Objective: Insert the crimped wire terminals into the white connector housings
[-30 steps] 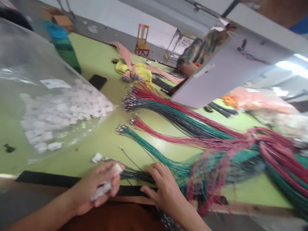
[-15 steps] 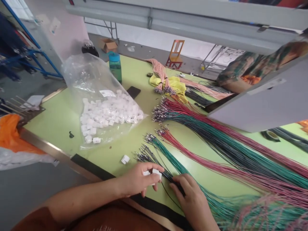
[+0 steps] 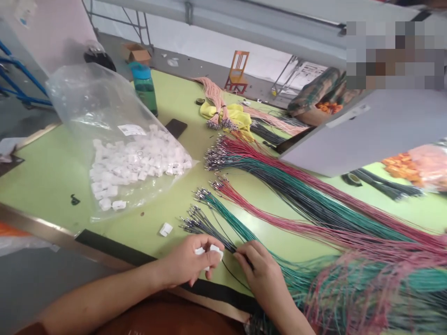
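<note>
My left hand [image 3: 197, 260] is closed around white plastic connector housings [image 3: 216, 251]; the fingers partly hide them, so I cannot tell how many. Just right of it, my right hand [image 3: 261, 270] pinches at the black wires [image 3: 226, 243], whose metal-tipped ends fan out to the left. Beside them lies a thin bundle of green wires [image 3: 230, 215], and farther back a red bundle [image 3: 251, 204]. One loose white housing [image 3: 165, 229] rests on the table left of the black wire tips. A clear plastic bag [image 3: 139, 160] full of similar housings lies beyond it.
A thick bundle of red, green and black wires [image 3: 279, 179] crosses the green table [image 3: 42, 163]. A blue-capped bottle [image 3: 144, 88], dark phone [image 3: 176, 128] and yellow cloth [image 3: 240, 118] lie toward the back. A grey panel [image 3: 349, 135] stands at right, with another person behind it.
The view has swung right, so the table's things appear farther left. My right hand's fingers have drawn closer together at the black wires. My left hand keeps its hold on the white housings.
</note>
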The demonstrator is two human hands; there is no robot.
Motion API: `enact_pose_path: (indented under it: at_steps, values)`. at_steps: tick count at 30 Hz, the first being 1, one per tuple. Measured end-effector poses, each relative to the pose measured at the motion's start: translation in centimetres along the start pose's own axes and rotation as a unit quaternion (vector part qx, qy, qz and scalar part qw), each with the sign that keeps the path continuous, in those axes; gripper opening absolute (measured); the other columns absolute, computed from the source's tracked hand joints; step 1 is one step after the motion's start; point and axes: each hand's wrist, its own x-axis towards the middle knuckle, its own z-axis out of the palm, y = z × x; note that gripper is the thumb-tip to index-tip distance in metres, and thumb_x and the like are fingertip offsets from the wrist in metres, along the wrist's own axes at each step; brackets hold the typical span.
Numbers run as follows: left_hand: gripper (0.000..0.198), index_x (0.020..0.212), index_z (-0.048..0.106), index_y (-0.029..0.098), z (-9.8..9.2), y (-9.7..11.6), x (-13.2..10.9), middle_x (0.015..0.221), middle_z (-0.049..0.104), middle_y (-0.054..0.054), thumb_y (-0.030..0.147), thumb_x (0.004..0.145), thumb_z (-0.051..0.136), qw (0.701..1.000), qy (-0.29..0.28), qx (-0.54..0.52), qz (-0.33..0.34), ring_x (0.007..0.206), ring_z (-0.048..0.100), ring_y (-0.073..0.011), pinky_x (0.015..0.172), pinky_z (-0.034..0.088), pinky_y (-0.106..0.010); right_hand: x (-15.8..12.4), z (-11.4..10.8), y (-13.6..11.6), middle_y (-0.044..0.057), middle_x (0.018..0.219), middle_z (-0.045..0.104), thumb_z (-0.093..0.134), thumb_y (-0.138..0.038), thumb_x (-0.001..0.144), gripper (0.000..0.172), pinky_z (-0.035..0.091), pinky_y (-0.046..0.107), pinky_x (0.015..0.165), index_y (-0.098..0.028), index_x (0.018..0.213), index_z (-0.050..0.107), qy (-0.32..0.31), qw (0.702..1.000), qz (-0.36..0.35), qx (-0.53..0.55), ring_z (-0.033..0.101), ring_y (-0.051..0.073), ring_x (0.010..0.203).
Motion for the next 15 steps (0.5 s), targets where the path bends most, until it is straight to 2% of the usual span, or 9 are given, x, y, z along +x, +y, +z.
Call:
enact_pose_path:
  at_steps: [4,7,11,15]
  values:
    - [0.033,0.106,0.058,0.014,-0.14,-0.08,0.13,0.063,0.062,0.003,0.033,0.079,0.062,1.000,-0.001,-0.017,-0.015,0.032,0.038,-0.0028,0.030,0.029,-0.014,0.03,-0.22,-0.28,0.004,0.072,0.060,0.044,-0.025,0.093,0.023,0.050,0.027,0.060,-0.020,0.073,0.055,0.007,1.000,0.019,0.021,0.060,0.016,0.065]
    - [0.035,0.108,0.057,0.013,-0.26,-0.20,0.29,0.068,0.068,-0.001,0.032,0.079,0.062,1.000,-0.005,-0.022,-0.013,0.034,0.042,-0.0037,0.033,0.033,-0.015,-0.03,-0.24,-0.17,0.004,0.073,0.060,0.046,-0.025,0.092,0.020,0.050,0.028,0.061,-0.020,0.075,0.055,0.017,1.000,0.017,0.005,0.060,0.017,0.066]
    - [0.036,0.110,0.062,0.015,-0.28,-0.28,0.19,0.064,0.066,0.001,0.032,0.078,0.063,0.999,-0.022,0.039,-0.014,0.034,0.043,-0.0042,0.034,0.034,-0.016,-0.08,0.54,-0.33,0.005,0.074,0.059,0.044,-0.022,0.092,0.020,0.050,0.030,0.062,-0.020,0.076,0.055,0.003,1.000,-0.007,-0.024,0.059,0.018,0.068]
    - [0.039,0.114,0.063,0.016,-0.40,-0.25,-0.13,0.059,0.062,0.002,0.036,0.080,0.061,0.995,-0.045,0.087,-0.024,0.036,0.042,-0.0057,0.035,0.035,-0.016,0.07,0.09,-0.66,0.005,0.073,0.058,0.045,-0.024,0.092,0.021,0.050,0.028,0.062,-0.020,0.072,0.052,0.014,0.999,0.028,0.043,0.058,0.017,0.067]
